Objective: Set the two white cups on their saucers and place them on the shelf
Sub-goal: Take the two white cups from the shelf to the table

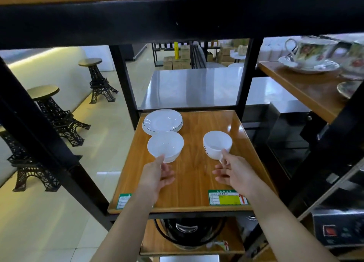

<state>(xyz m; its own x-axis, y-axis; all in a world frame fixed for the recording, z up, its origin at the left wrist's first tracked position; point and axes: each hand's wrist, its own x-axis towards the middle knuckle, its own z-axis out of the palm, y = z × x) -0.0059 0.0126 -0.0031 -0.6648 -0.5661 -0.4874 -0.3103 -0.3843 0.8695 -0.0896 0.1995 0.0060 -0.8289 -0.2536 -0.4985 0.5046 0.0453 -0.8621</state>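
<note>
Two white saucers lie stacked at the back left of the wooden shelf. Just in front of them is a white cup; my left hand grips its near rim with the thumb, the other fingers spread below. To the right is a second white cup, tilted toward me and marked with a small logo. My right hand pinches its handle between thumb and forefinger. Neither cup sits on a saucer.
Black metal posts and a thick beam overhead frame the shelf. Price labels are stuck along its front edge. Flowered cups on saucers stand on the right-hand shelf. A dark pot sits on the shelf below. Tower-shaped stools stand at left.
</note>
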